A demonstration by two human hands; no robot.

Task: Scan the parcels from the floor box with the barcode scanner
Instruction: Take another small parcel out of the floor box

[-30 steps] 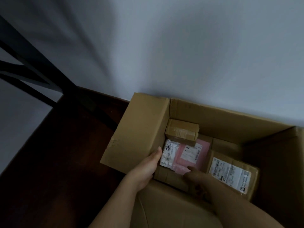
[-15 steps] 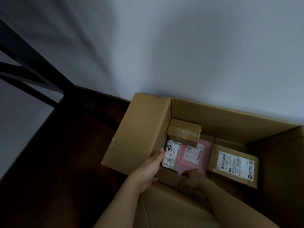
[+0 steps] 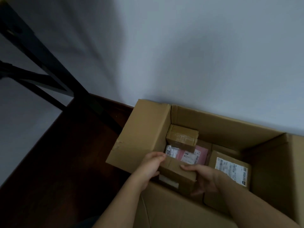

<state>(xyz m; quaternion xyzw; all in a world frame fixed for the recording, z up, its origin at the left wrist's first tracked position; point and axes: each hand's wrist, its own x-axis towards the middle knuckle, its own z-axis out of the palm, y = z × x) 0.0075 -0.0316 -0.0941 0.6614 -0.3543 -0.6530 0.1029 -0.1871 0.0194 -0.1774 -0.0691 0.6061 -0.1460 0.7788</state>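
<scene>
A large open cardboard floor box [image 3: 222, 124] stands against the wall. Both hands grip a small brown cardboard parcel [image 3: 176, 176] at the box's near-left side: my left hand [image 3: 150, 168] on its left end, my right hand [image 3: 204, 178] on its right end. A white label shows on the parcel's near face. Deeper in the box lie a taped brown parcel [image 3: 181, 137], a pink mailer [image 3: 195, 155] with a white label, a white packet [image 3: 171, 153] and a labelled brown parcel [image 3: 230, 170] at the right. No barcode scanner is in view.
The box's left flap [image 3: 141, 134] stands open toward the dark wooden floor [image 3: 57, 170]. Black table legs [image 3: 37, 66] cross the upper left. A pale wall [image 3: 197, 55] rises right behind the box.
Both hands closed on the small brown parcel at the near-left side and lifted it, so it now covers part of the white packet and pink mailer.
</scene>
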